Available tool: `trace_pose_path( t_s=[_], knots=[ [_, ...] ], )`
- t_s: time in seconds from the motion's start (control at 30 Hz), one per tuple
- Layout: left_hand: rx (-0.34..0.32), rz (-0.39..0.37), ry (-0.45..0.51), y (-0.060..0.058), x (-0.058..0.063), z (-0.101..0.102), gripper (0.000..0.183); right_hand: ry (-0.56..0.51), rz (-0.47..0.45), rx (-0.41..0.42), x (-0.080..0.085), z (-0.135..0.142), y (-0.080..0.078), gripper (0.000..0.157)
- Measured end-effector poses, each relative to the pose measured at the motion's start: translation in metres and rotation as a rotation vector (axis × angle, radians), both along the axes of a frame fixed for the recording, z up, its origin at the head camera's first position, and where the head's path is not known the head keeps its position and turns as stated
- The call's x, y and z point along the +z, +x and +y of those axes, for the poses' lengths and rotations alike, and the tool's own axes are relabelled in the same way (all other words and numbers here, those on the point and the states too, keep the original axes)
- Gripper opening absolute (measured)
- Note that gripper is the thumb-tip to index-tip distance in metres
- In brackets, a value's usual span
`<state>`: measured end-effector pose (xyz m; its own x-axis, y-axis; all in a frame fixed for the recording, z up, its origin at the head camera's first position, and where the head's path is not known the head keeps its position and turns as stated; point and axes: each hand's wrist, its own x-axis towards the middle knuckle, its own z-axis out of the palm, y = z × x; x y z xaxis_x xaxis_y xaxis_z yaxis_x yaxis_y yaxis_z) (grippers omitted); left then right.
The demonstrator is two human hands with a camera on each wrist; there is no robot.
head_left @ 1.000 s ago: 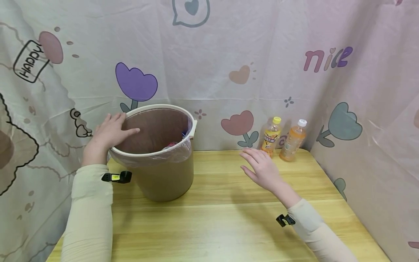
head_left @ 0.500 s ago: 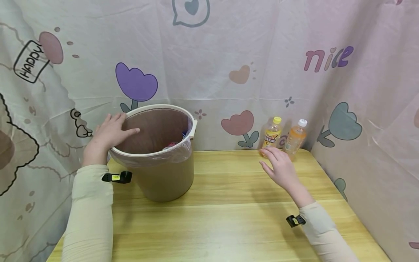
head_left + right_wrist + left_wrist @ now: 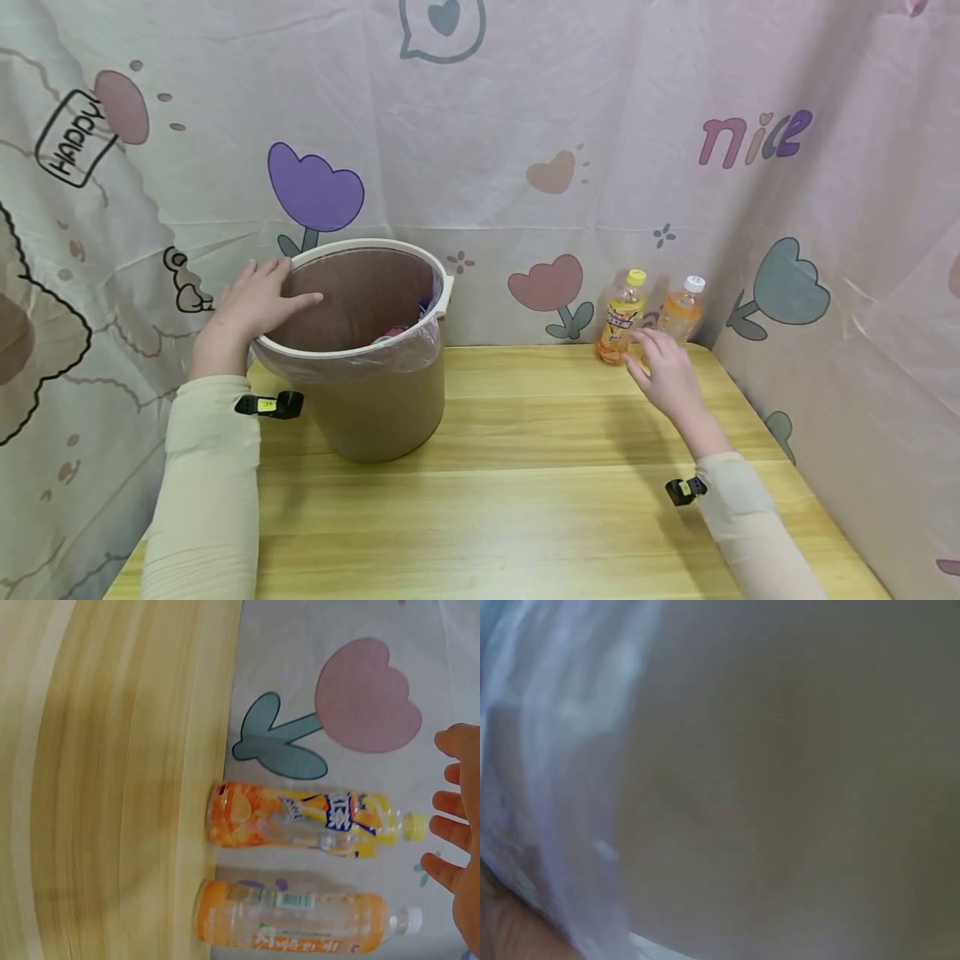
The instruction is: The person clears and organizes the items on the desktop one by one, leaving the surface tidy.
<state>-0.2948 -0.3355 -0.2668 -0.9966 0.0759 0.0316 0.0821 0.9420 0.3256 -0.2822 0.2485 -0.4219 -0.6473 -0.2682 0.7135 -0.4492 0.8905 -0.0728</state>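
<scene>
A brown trash bin [image 3: 375, 417] with a pale rim and a clear plastic liner stands on the left of the table. My left hand [image 3: 251, 312] rests on its rim at the left, thumb reaching over the opening. The left wrist view is mostly filled by the blurred bin wall and liner [image 3: 592, 750]. To the right, my right hand [image 3: 667, 375] is held up in front of two drink bottles, fingers spread and holding nothing. The yellow-capped bottle [image 3: 621, 321] shows a yellow label. The white-capped bottle [image 3: 681, 312] has an orange label, its lower part hidden behind the hand.
Some colourful litter [image 3: 393, 332] lies inside the bin. Behind the wooden table [image 3: 480, 517] hangs a printed cloth [image 3: 465, 167], close behind both bottles. Another side of the cloth borders the table's right edge.
My right hand has moved right, from left of the bottles to in front of the white-capped one. My left hand has stayed on the bin rim.
</scene>
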Motion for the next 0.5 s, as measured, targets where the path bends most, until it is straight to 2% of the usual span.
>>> trace_pose_path(
  t_s=[0.33,0.5],
  knots=[
    [-0.005,-0.003,-0.001,-0.001,0.001,0.000,0.096,-0.044,-0.076,-0.135,0.001,0.010,-0.022,0.045],
    [-0.001,-0.006,0.001,0.000,0.001,0.000,0.096,-0.082,-0.182,-0.176,0.008,0.011,-0.034,0.052]
  ],
)
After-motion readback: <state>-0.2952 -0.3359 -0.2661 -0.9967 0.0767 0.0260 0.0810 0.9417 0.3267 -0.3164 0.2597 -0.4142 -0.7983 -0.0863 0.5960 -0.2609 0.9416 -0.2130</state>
